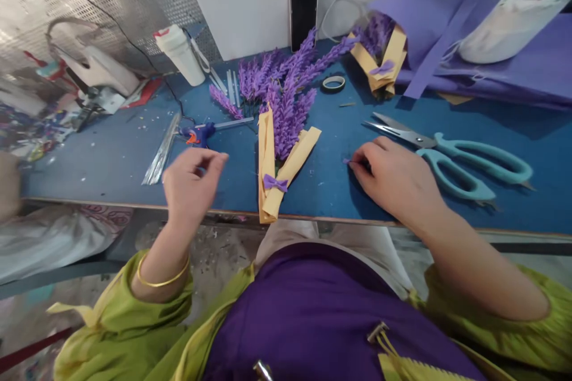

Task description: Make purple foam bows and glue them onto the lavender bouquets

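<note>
Held above the table's front part, my left hand [192, 181] has thumb and forefinger pressed together; whatever may be between them is too small to make out. My right hand [393, 175] rests on the blue tabletop, its fingertips pinching a small purple scrap [347, 161]. Between my hands lies a bunch of purple artificial lavender [288, 119] in a folded tan paper wrap [295, 169], with a purple bow [275, 183] at its front. Scissors with turquoise handles [465, 158] lie partly opened beside my right hand. A blue hot glue gun [202, 134] lies just beyond my left hand.
Behind are more lavender stems [259, 74], glue sticks [230, 88], a tape roll [333, 83], a propped phone [304, 9] and a white tumbler [181, 56]. A second wrapped bunch [379, 62] and purple sheets [429, 18] stand right. Another person's arm [8, 184] is left.
</note>
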{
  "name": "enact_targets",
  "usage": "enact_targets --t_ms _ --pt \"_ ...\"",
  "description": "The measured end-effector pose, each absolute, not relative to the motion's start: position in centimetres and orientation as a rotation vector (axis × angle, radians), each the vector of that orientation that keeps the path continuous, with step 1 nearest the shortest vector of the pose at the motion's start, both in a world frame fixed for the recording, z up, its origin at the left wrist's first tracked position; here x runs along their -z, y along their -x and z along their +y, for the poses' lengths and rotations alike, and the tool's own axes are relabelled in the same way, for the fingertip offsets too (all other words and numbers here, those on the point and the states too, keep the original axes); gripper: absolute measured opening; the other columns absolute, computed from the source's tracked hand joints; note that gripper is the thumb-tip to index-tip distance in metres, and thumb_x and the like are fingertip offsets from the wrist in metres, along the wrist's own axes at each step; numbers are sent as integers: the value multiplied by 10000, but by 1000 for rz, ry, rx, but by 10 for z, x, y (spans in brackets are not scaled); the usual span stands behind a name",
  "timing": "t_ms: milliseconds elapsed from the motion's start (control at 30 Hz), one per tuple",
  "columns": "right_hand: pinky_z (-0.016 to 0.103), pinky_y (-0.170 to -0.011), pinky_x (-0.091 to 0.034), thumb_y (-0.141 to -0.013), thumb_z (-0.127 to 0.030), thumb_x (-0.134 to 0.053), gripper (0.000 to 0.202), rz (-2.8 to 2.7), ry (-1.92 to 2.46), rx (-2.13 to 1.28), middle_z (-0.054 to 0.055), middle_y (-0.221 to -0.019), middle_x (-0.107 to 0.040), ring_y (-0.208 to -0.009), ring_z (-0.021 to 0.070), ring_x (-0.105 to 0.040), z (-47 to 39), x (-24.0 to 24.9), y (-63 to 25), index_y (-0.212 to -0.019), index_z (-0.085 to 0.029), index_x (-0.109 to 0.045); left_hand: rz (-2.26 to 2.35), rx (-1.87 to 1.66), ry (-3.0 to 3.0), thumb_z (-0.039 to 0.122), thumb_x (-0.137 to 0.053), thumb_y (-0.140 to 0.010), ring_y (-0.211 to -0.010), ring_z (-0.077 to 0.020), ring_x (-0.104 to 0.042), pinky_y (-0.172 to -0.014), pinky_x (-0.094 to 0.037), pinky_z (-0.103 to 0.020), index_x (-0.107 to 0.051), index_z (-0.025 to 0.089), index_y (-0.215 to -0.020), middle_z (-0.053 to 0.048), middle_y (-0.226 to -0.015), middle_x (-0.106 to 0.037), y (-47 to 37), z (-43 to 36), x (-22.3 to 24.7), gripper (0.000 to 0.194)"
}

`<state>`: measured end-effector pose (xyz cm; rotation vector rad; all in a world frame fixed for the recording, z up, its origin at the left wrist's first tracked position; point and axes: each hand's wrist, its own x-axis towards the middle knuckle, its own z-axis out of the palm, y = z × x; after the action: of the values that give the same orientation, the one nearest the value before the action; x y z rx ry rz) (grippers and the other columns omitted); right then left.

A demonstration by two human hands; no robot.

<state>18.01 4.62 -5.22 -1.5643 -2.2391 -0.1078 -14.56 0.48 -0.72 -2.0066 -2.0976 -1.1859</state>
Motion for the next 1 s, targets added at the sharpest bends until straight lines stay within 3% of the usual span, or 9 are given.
enact_targets --t_ms 167,367,467,567,700,833,900,933,1000 --pt "358 -570 -368 -916 -310 -528 116 -2067 1554 -153 81 -837 -683 -694 251 -624 37 48 -179 -891 -244 -619 -2219 1239 2438 454 -654 -882 -615 -140 -570 -588 -425 -263 -713 210 -790 4 -684 -668 111 7 7 267" --pt "340 -673 -500 -898 -336 -598 223 -1836 1380 -593 33 -869 -749 -756 220 -705 19 43 -171 -1100 -247 -622 -1925 1040 2468 434 -621 -907 -694 -148 -587 -615 -410 -261 -701 212 -881 -22 -846 -711 110 26 -3 238" --pt "348 -712 -518 -918 -331 -580 345 -1853 1333 -655 30 -889 -756 -789 220 -718 15 46 -165 -1251 -243 -577 -1995 806 2650 446 -541 -945 -587 -130 -544 -553 -357 -255 -687 218 -943 8 -729 -679 112 20 -8 271" --pt "350 -711 -525 -922 -347 -575 315 -1879 1310 -690 34 -880 -758 -790 223 -725 15 49 -163 -1218 -239 -592 -2051 706 2738 446 -579 -912 -529 -118 -467 -522 -318 -253 -681 211 -819 28 -597 -589 120 9 -14 272" --pt "347 -705 -533 -920 -361 -580 267 -1849 1303 -742 35 -866 -760 -791 227 -732 16 52 -164 -1157 -241 -607 -2159 1185 2577 438 -659 -838 -557 -128 -452 -543 -341 -269 -645 214 -677 3 -610 -578 149 8 -21 276" --pt "364 -732 -537 -914 -360 -588 246 -1823 1315 -784 29 -885 -761 -797 230 -737 15 52 -164 -1135 -256 -604 -2331 1719 2109 550 -640 -791 -479 -118 -334 -505 -304 -283 -557 236 -641 22 -542 -432 197 22 -15 358" --pt "367 -733 -539 -908 -355 -588 236 -1811 1314 -787 29 -893 -763 -789 229 -738 14 52 -165 -1124 -260 -603 -2484 1572 1981 565 -683 -734 -481 -137 -383 -504 -307 -290 -596 239 -664 15 -522 -443 217 24 -10 345" --pt "368 -728 -541 -902 -353 -593 234 -1808 1314 -779 31 -891 -763 -787 231 -737 13 52 -165 -1116 -259 -604 -2492 1451 1914 532 -753 -676 -527 -163 -467 -521 -332 -298 -642 237 -713 -9 -564 -520 225 23 -9 317" --pt "365 -705 -546 -885 -347 -610 230 -1813 1315 -748 37 -881 -766 -794 241 -736 13 51 -165 -1097 -257 -609 -2334 1115 1725 501 -822 -611 -807 -268 -645 -615 -426 -339 -709 262 -930 -76 -886 -704 235 17 -12 414"
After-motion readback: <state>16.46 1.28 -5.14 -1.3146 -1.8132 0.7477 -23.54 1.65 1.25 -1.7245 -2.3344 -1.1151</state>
